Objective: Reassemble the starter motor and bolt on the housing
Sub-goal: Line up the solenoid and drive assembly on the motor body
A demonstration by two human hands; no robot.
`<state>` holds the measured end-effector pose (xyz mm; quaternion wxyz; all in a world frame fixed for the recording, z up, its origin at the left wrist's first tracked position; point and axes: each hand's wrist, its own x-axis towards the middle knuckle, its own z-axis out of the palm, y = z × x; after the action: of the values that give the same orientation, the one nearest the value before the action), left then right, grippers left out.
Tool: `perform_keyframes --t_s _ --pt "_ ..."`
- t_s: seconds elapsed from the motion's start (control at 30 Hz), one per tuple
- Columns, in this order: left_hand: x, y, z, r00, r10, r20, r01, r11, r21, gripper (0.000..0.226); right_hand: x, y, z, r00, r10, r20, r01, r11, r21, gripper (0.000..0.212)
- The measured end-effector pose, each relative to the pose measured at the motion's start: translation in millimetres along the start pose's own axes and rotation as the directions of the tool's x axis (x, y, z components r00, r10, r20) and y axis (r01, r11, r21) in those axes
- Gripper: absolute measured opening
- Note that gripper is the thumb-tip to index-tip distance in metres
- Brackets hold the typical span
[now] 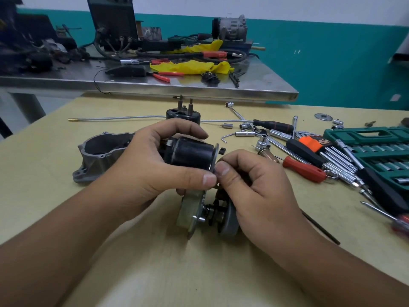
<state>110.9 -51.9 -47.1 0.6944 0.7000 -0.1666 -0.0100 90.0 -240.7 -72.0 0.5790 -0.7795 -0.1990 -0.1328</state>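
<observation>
- Hands come first, close to the camera. The left hand [155,165] is wrapped around the black motor body [190,155] and lifts it off the yellow table [66,218].
- The right hand [254,187] is pinched shut at the rim of the motor body, thumb to thumb with the left one. I cannot tell if it holds a small part or only the rim.
- Under both hands hangs the gear end [208,213] of the motor. It has a pale flat plate, a grey disc and little dark gears between them. It looks joined to the black body.
- The black body is a short, round can, dark and a bit shiny. Its long way runs left to right, tipped a little down to the right. Its metal rim faces the right hand.
- The grey housing [99,156] lies on the table just behind the left hand, so that hand is nearer. Its open mouth faces up. I think it still has to go on and be bolted.
- A black end cap [183,114] with two pins stands farther back, in the middle.
- Far to the right lie the red screwdriver [303,170], loose sockets and the green socket case [376,147]. The right hand is nearer to those tools.
</observation>
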Motion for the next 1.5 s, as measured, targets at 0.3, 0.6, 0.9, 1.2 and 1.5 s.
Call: perform_keyframes --t_s 0.3,0.6,0.9,1.2,1.5 --pt "5 4 -12 0.989 0.078 0.122 -0.060 0.987 -0.147 0.062 -2 0 5 0.999 -0.048 0.015 0.047 0.997 0.060 0.015" --pt "3 -8 -1 0.994 0.074 0.086 -0.022 0.868 -0.496 0.084 -5 5 7 0.998 -0.043 -0.050 0.053 0.975 0.216 0.014" --pt "2 -14 -10 0.944 0.091 0.317 0.058 0.900 -0.432 0.062 -7 5 8 0.996 -0.084 -0.023 0.087 0.975 0.202 0.014" --pt "1 -20 -3 0.972 0.124 0.200 -0.012 0.874 -0.486 0.052 -5 7 9 1.000 -0.001 -0.006 0.002 0.987 0.158 0.014" --pt "1 -18 -7 0.985 0.109 0.132 -0.090 0.986 -0.142 0.066 -4 7 7 1.000 0.017 0.011 -0.018 0.988 0.156 0.018"
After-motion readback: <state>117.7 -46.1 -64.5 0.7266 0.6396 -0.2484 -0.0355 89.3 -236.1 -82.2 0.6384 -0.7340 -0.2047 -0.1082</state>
